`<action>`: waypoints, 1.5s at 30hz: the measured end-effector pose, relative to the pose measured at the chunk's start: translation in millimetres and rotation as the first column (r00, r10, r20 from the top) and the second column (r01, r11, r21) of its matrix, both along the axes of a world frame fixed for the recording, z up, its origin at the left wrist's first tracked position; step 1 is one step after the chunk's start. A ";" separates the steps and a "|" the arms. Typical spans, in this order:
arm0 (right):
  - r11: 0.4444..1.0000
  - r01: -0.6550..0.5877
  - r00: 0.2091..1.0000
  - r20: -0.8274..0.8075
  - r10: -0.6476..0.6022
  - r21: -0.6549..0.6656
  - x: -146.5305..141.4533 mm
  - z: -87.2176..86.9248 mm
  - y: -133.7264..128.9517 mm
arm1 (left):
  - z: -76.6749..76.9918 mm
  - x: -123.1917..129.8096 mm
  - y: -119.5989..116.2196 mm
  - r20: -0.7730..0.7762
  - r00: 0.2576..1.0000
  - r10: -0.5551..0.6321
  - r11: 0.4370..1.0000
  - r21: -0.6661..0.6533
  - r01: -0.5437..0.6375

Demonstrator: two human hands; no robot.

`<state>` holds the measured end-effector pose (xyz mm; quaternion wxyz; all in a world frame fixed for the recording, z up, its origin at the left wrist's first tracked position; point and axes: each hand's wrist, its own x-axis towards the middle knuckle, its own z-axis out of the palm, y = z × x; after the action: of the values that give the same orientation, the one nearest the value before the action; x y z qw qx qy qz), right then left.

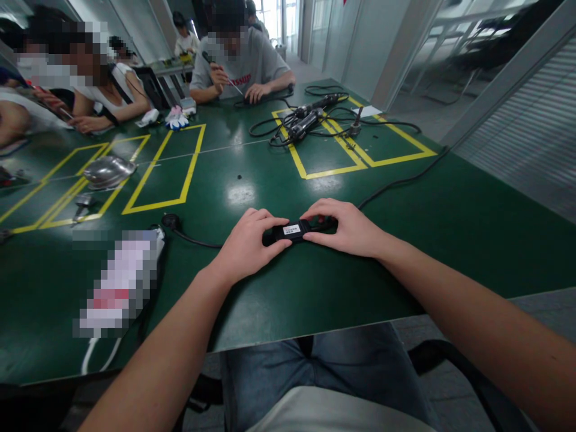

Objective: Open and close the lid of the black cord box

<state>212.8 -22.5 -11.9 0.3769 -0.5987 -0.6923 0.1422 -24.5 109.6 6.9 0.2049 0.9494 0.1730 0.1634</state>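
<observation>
Between my two hands lies a small black box (293, 230) with a white label on top, set in line on a black power cord. My left hand (249, 245) pinches the box's left end between thumb and fingers. At the right end, my right hand (342, 228) closes its thumb and fingertips on the same box. A black plug (171, 222) rests on the table to the left, its cord passing under my left hand. From behind my right hand, the black cord (400, 180) runs to the right and away over the table.
A phone (119, 282) with a white cable lies left on the green table (324, 306). Yellow tape (335, 172) marks rectangles. Black corded power tools (306, 125), a shiny metal bowl-like part (109, 171) and gloves (177, 118) lie farther off. A co-worker opposite holds a screwdriver-like tool (234, 87).
</observation>
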 end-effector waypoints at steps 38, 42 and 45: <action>0.996 0.027 0.999 -0.035 -0.030 -0.080 1.7 0.2 2.1 | -3.2 0.9 -1.8 0.038 0.999 0.028 0.991 -0.129 -0.022; 0.996 0.027 0.999 -0.041 -0.031 -0.087 0.5 0.0 2.2 | -3.6 1.5 -1.3 0.035 0.999 0.026 0.993 -0.114 -0.022; 0.996 0.023 0.999 -0.042 -0.026 -0.085 -0.2 0.9 1.8 | -3.5 1.5 -1.1 0.032 0.999 0.022 0.994 -0.106 -0.018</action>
<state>212.6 -20.7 -11.0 0.3680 -0.6193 -0.6699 0.1797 -23.0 108.5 3.4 0.2559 0.9327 0.1874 0.1718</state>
